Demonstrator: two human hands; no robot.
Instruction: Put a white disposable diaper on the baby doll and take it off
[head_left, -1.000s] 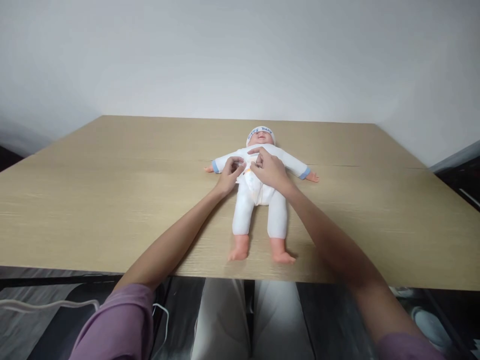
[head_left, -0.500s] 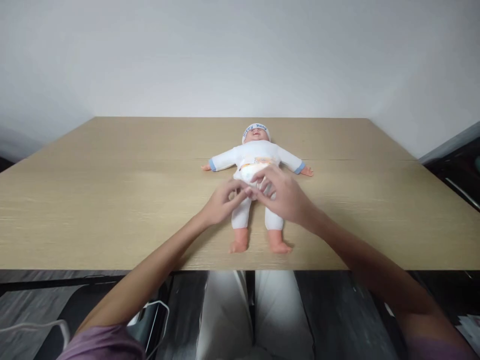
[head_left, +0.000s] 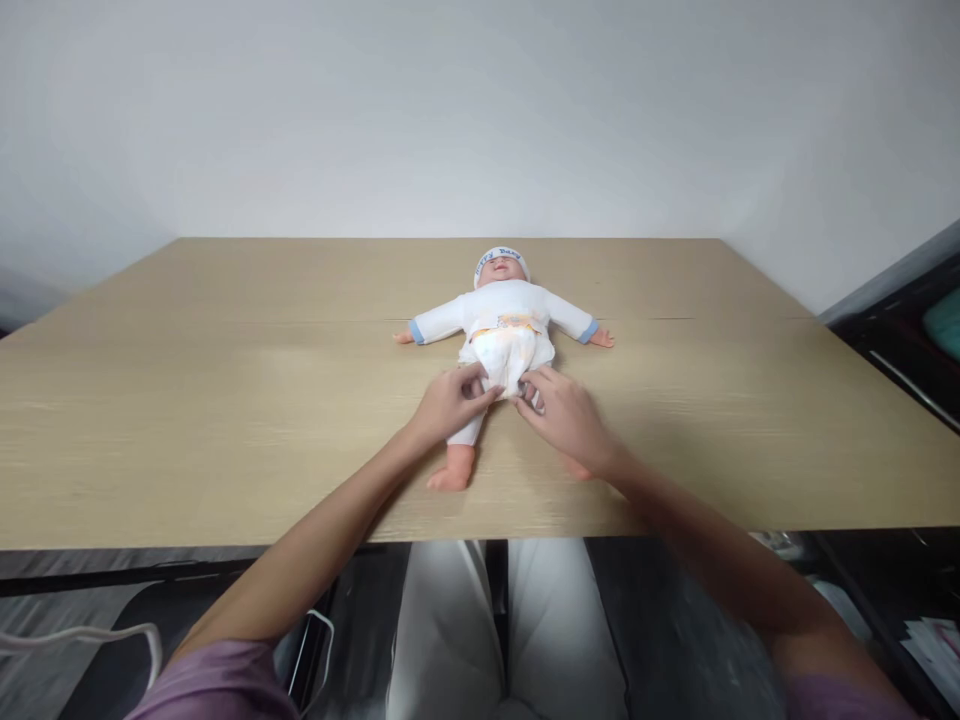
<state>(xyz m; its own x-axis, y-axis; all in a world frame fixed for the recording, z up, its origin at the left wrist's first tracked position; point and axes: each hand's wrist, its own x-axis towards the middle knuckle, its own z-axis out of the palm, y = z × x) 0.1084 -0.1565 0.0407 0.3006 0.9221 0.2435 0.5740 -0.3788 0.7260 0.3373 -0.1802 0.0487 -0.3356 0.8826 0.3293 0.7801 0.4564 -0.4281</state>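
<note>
- The doll (head_left: 504,302) lies on its back on the wooden table (head_left: 225,400), its head at 12 o'clock from the white diaper (head_left: 511,350), its arms reaching out towards 9 and 3.
- The diaper sits round the doll's hips, with an orange print along the waist and gathered folds down the front.
- The left hand (head_left: 450,403) is at about 8 o'clock, thumb and forefinger close together at the diaper's lower edge; I cannot tell whether they pinch it.
- The right hand (head_left: 568,418) is between 4 and 5 o'clock, fingers curled towards the thumb at the opposite lower edge; its grip too I cannot tell.
- One bare foot (head_left: 452,468) shows at 7 o'clock; the other, near 5, is mostly hidden by the right hand and wrist.
- A lettered headband (head_left: 501,256) crosses the doll's forehead.
- A white cable (head_left: 90,633) hangs well apart at 8 o'clock, beyond the table edge.
</note>
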